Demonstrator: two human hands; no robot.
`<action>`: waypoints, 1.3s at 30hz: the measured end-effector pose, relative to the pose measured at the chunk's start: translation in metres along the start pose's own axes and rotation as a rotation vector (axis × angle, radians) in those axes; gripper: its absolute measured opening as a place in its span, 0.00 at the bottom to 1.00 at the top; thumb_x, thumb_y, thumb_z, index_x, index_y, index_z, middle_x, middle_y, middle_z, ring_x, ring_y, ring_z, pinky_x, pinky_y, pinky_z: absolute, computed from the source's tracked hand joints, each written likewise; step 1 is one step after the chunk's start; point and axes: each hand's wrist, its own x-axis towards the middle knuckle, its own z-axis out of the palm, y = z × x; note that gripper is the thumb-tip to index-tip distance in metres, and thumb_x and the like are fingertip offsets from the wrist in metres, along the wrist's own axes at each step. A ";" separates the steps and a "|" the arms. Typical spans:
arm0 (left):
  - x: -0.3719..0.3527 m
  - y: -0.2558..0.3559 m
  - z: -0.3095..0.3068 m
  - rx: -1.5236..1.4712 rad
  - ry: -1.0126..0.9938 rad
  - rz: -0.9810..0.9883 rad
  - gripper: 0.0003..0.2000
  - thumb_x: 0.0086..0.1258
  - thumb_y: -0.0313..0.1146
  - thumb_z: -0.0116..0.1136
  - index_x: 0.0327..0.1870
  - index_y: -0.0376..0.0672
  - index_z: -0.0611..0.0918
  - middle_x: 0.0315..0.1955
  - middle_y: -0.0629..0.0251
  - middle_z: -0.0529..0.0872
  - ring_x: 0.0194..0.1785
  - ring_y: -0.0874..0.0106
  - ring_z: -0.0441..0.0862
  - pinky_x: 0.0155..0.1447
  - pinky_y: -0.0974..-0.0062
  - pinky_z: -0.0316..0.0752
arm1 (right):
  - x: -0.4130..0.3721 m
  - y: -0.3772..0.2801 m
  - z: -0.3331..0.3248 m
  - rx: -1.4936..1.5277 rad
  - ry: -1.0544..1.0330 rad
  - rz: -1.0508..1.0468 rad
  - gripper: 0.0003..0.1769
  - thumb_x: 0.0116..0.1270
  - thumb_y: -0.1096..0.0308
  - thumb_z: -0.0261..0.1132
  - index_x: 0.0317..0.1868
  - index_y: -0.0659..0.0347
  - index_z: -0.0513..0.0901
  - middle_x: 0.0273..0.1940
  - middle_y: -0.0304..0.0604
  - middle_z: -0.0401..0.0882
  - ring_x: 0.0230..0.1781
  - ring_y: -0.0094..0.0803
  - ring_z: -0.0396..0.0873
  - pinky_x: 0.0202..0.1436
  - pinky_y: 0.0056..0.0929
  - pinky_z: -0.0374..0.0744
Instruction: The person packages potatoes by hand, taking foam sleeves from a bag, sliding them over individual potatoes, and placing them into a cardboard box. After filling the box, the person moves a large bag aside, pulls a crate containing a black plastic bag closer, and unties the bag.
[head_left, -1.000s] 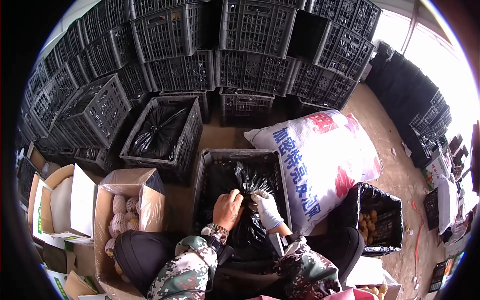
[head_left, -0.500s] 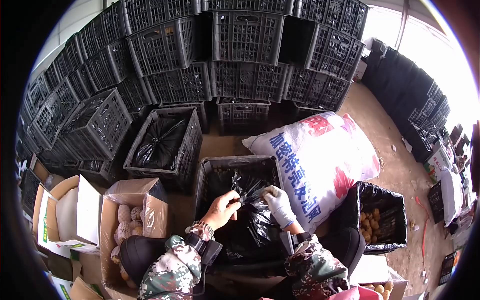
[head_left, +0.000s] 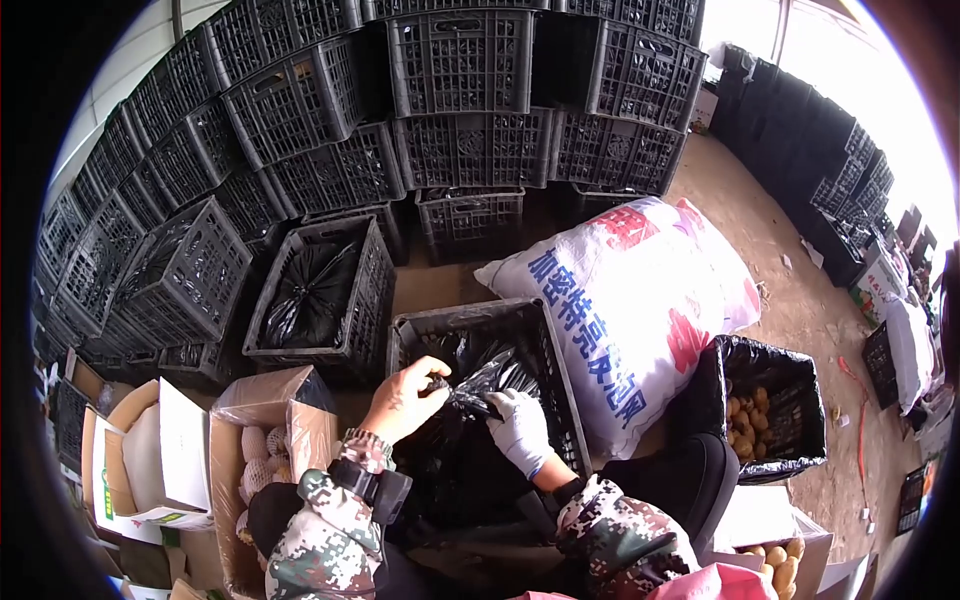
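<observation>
In front of me stands a black plastic crate [head_left: 562,370] lined with a black plastic bag [head_left: 455,480]. The bag's top is gathered and twisted into a neck between my hands. My bare left hand [head_left: 405,398] pinches the end of the twist. Just right of it, my right hand [head_left: 520,432], in a white glove, grips the gathered plastic with its fingers closed. What lies inside the bag is hidden.
A big white sack [head_left: 610,310] with blue lettering leans right of the crate. Beyond it is a lined crate of brown fruit [head_left: 745,425]. Left stand a carton [head_left: 225,470] of net-wrapped fruit and another bagged crate [head_left: 345,345]. Stacked crates [head_left: 460,65] wall the back.
Both hands have moved left, turning the bag's neck from upright to slanting sideways. The view has shifted slightly.
</observation>
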 end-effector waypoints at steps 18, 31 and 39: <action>-0.004 -0.012 0.022 -0.886 -0.439 -0.518 0.06 0.72 0.32 0.63 0.40 0.40 0.83 0.25 0.78 0.77 0.22 0.86 0.71 0.23 0.83 0.62 | 0.022 -0.022 -0.022 0.371 -0.014 -0.142 0.14 0.62 0.72 0.70 0.48 0.64 0.85 0.44 0.50 0.86 0.49 0.48 0.84 0.57 0.42 0.79; -0.006 -0.010 0.060 -0.413 0.164 -0.240 0.09 0.79 0.32 0.55 0.52 0.38 0.77 0.27 0.64 0.85 0.26 0.75 0.82 0.31 0.72 0.74 | 0.023 -0.020 -0.014 0.406 -0.064 0.179 0.12 0.66 0.69 0.69 0.47 0.66 0.83 0.38 0.54 0.88 0.44 0.50 0.87 0.48 0.38 0.82; -0.027 -0.041 0.058 -0.581 0.028 -0.411 0.28 0.75 0.41 0.67 0.71 0.43 0.72 0.66 0.59 0.78 0.64 0.67 0.80 0.68 0.67 0.74 | 0.014 0.008 0.002 1.135 -0.114 0.336 0.12 0.70 0.78 0.65 0.52 0.66 0.83 0.45 0.38 0.85 0.49 0.24 0.80 0.57 0.27 0.78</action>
